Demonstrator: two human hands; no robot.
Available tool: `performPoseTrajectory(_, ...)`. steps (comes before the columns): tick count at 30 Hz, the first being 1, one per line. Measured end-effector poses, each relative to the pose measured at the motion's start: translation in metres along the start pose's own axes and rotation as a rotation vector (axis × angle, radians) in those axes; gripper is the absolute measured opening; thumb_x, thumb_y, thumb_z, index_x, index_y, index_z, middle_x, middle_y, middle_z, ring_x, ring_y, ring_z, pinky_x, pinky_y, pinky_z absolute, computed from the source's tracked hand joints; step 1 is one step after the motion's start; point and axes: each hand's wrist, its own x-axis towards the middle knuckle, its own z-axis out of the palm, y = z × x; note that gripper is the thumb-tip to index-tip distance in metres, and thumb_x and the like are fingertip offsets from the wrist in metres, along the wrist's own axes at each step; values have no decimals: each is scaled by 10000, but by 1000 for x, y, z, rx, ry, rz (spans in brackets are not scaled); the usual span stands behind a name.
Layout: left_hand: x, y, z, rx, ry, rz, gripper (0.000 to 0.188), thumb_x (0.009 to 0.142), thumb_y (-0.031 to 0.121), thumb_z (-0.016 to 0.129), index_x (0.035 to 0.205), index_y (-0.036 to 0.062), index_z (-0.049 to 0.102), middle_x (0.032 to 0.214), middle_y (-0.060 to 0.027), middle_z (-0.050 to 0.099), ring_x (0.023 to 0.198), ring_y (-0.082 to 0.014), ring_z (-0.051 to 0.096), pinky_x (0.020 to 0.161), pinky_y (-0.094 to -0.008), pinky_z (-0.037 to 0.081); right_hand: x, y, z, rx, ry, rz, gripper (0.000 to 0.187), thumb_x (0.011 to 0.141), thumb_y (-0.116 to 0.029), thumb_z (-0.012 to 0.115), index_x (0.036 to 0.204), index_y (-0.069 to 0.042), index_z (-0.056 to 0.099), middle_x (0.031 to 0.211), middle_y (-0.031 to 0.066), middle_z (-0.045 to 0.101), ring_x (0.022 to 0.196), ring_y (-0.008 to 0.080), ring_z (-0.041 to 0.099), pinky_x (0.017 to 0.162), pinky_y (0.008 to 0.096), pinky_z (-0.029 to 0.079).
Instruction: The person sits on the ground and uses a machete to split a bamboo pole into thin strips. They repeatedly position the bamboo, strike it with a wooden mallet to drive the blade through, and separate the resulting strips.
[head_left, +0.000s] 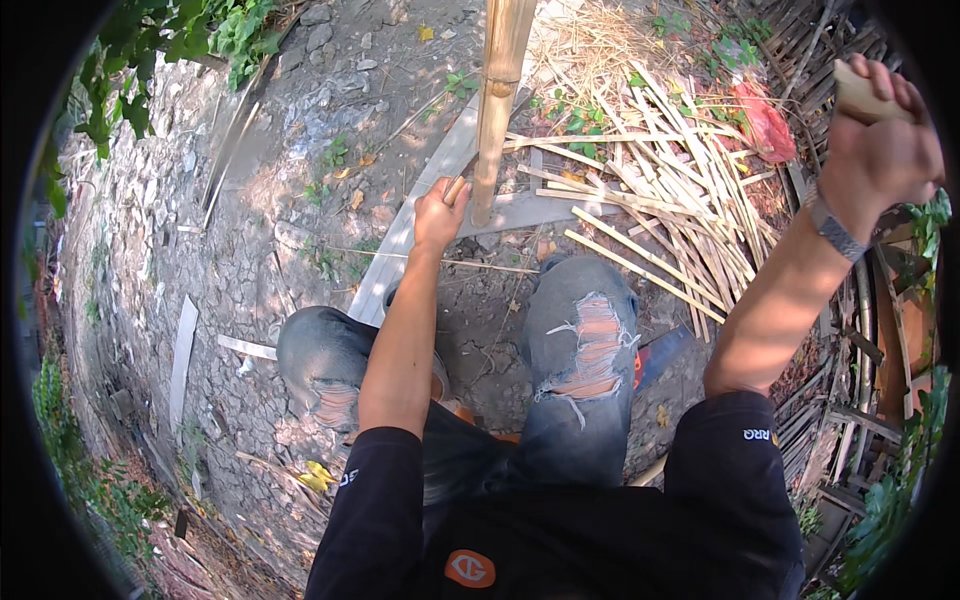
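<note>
My left hand (438, 222) is closed around a short, light wooden piece (455, 188), perhaps a handle; the rest of it is hidden by the fist. Just right of that fist a thick bamboo pole (498, 95) stands upright, its lower end at a plank on the ground. Raised high at the far right, my right hand (885, 140) grips a pale wooden block (868, 98), partly covered by the fingers. Both my knees are bent below my arms, in torn jeans (580, 350).
Many split bamboo strips (690, 190) lie in a loose pile right of the pole. Flat planks (425, 190) rest on the cracked soil. A red sheet or bag (763, 125) lies behind the pile. Stacked sticks (800, 45) line the right side, and leafy plants (135, 60) hang at upper left.
</note>
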Motion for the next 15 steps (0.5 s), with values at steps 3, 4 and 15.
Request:
performPoseTrajectory(3, 1, 8, -6, 94, -8, 12, 316, 932, 343, 715, 1043, 47, 700, 837, -165, 730, 773, -338, 711, 709, -419, 538, -211, 112, -134, -674, -59, 506, 186, 905, -177, 624, 1026, -53, 555, 865, 74, 583, 735, 137, 600, 641, 330, 530)
performPoseTrajectory(4, 5, 16, -3, 160, -34, 9, 343, 934, 362, 705, 1056, 42, 698, 856, -186, 732, 802, -365, 714, 725, -437, 542, -278, 133, -205, -1153, -383, 693, 225, 907, -177, 638, 1065, -41, 555, 896, 88, 604, 766, 134, 619, 655, 327, 542)
performPoseTrajectory(15, -10, -58, -6, 216, -29, -123, 425, 957, 409, 636, 1204, 64, 626, 953, -280, 717, 955, -481, 681, 836, -542, 543, -120, 112, -161, -741, -247, 1022, 123, 903, -108, 646, 889, -28, 553, 682, 26, 548, 509, 111, 509, 452, 286, 434)
